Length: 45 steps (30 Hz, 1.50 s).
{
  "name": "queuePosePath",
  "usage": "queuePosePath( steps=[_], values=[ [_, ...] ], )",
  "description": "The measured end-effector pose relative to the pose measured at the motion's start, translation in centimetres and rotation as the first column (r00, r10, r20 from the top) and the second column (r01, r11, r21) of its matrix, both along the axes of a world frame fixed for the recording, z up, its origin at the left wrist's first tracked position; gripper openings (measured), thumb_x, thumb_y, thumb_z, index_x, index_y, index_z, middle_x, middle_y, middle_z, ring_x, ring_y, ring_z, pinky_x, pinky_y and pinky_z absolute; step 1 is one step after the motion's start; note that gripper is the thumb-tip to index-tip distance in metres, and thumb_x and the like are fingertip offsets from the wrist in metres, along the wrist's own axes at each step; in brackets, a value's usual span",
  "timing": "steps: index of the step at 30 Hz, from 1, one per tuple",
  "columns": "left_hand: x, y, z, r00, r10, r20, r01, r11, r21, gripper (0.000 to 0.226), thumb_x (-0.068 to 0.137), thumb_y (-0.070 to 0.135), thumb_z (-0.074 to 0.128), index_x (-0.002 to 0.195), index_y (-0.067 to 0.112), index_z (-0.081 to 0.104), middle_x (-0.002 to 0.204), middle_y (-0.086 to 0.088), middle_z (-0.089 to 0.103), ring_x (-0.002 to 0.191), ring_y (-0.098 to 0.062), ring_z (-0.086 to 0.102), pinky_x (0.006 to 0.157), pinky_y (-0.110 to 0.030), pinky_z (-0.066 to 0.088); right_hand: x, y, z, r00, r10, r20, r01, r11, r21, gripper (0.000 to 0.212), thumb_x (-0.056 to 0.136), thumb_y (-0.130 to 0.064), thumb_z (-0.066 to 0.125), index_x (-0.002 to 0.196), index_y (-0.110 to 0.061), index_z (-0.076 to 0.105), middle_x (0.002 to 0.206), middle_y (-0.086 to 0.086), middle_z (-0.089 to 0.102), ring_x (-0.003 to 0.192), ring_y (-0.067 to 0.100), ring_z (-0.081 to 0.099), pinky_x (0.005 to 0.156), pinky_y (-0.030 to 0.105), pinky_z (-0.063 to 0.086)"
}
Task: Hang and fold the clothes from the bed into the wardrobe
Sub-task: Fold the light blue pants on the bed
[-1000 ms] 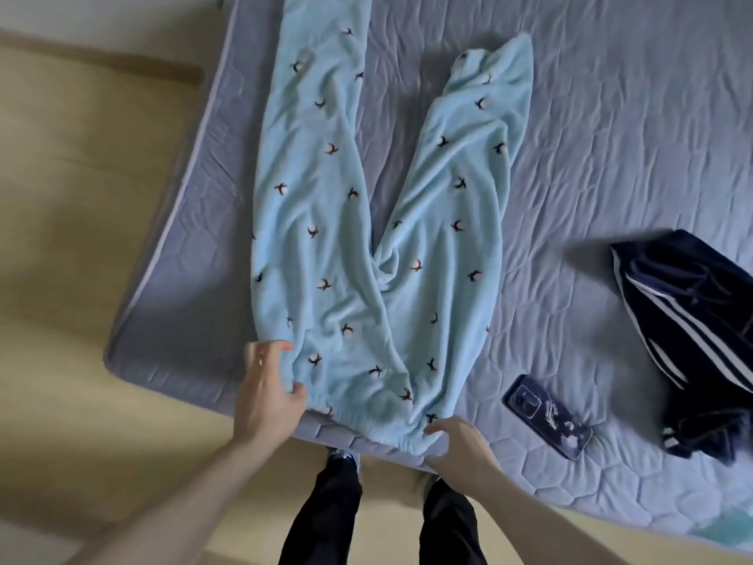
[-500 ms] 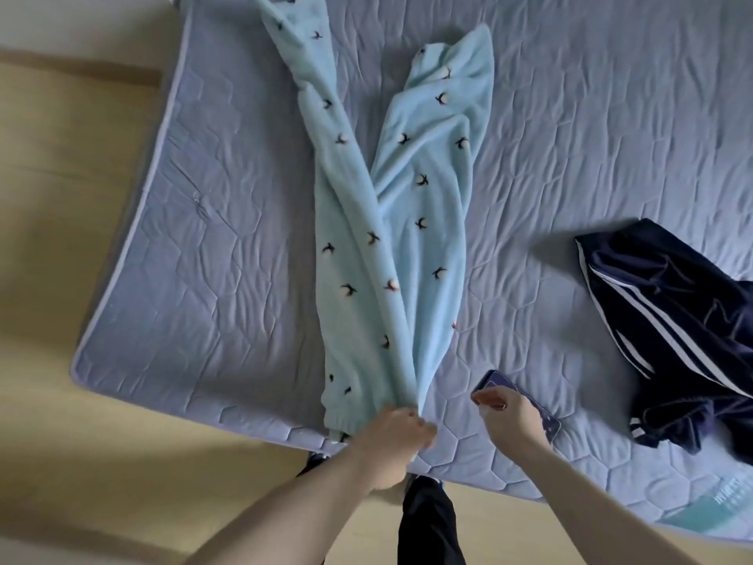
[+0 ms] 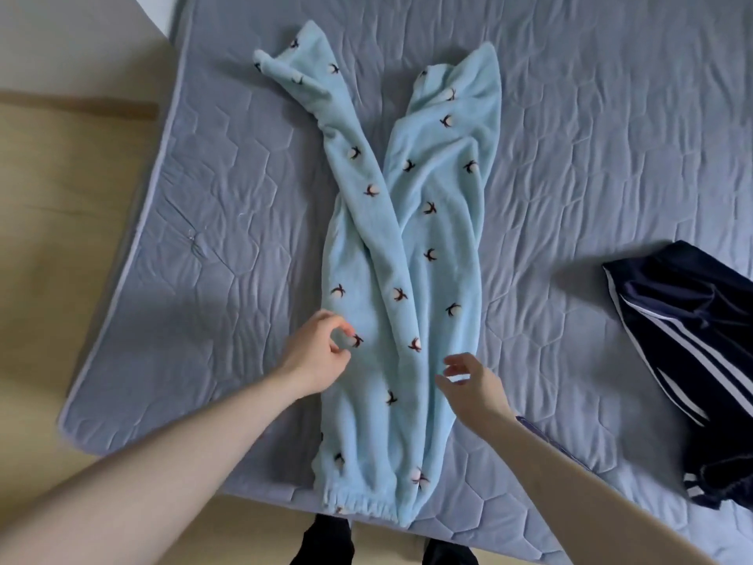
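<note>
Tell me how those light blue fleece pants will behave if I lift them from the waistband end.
The light blue fleece pants will probably be floppy: they already lie in soft folds on the mattress, one leg crossed over the other. The legs would likely dangle and untwist. The plush surface suggests they're light for their bulk and not slippery, so they should drag rather than slide.

Both arms reach forward; left hand (image 3: 315,354) loosely curled, right hand (image 3: 472,381) fingers spread and relaxed, neither gripping anything.
</note>
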State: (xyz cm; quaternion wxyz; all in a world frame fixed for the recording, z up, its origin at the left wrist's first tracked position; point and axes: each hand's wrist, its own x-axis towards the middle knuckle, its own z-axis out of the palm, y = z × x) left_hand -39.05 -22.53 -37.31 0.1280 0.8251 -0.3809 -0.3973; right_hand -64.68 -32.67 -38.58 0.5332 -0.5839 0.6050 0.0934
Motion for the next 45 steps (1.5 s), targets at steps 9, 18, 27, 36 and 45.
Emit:
queuePosePath(
  steps=[9,18,27,36,45],
  values=[
    [9.7,-15.6,-4.7,0.937,0.345,0.056,-0.335,0.931,-0.142,0.056,0.082,0.035,0.074,0.133,0.021,0.054,0.139,0.001,0.054,0.118,-0.022,0.06,0.092,-0.03,0.045,8.8,-4.6,-5.2,1.0,-0.007,0.023,0.009,0.996,-0.091,0.069,0.079,-0.055,0.079,0.138,-0.035,0.047,0.121,-0.015,0.057,0.07,0.004,0.069,0.071,0.038,0.062],
    [10.2,-25.0,-7.0,0.714,0.679,-0.168,-0.698,0.71,-0.094,0.056,0.065,0.039,0.09,0.101,0.014,0.055,0.099,0.001,0.064,0.082,-0.017,0.064,0.077,-0.032,0.053,7.4,-4.7,-7.6,0.985,-0.098,0.143,0.112,0.989,-0.095,0.027,0.082,-0.03,0.058,0.067,-0.014,0.042,0.055,-0.011,0.041,0.051,0.009,0.042,0.047,0.027,0.04],
    [5.5,-31.0,-1.5,0.924,0.238,0.301,-0.089,0.895,-0.437,0.029,0.074,0.024,0.054,0.1,0.03,0.066,0.111,0.004,0.068,0.105,-0.025,0.059,0.102,-0.041,0.042,2.6,-6.6,-5.2,0.959,-0.245,0.141,0.248,0.969,-0.005,0.032,0.071,-0.044,0.047,0.067,-0.013,0.049,0.054,-0.011,0.045,0.044,0.008,0.041,0.042,0.02,0.037],
    [-1.0,-32.4,-4.6,0.929,-0.322,0.183,0.301,0.945,0.131,0.056,0.072,0.055,0.069,0.117,0.022,0.065,0.117,0.004,0.066,0.11,-0.024,0.062,0.081,-0.033,0.05,-1.2,-8.3,-6.4,0.984,-0.058,-0.166,0.05,0.997,-0.054,0.046,0.071,-0.069,0.05,0.094,-0.029,0.055,0.09,-0.008,0.067,0.075,0.015,0.068,0.068,0.036,0.059],
    [5.6,-33.2,-6.2,0.935,0.111,0.338,-0.091,0.993,-0.074,0.074,0.08,0.04,0.073,0.142,0.025,0.035,0.11,-0.005,0.068,0.076,-0.026,0.074,0.071,-0.039,0.061,-0.7,-15.8,-10.0,0.973,0.01,-0.231,-0.051,0.984,-0.171,0.097,0.082,-0.061,0.067,0.161,-0.027,0.023,0.17,0.006,0.01,0.156,0.035,0.012,0.124,0.047,0.023]
  ],
)
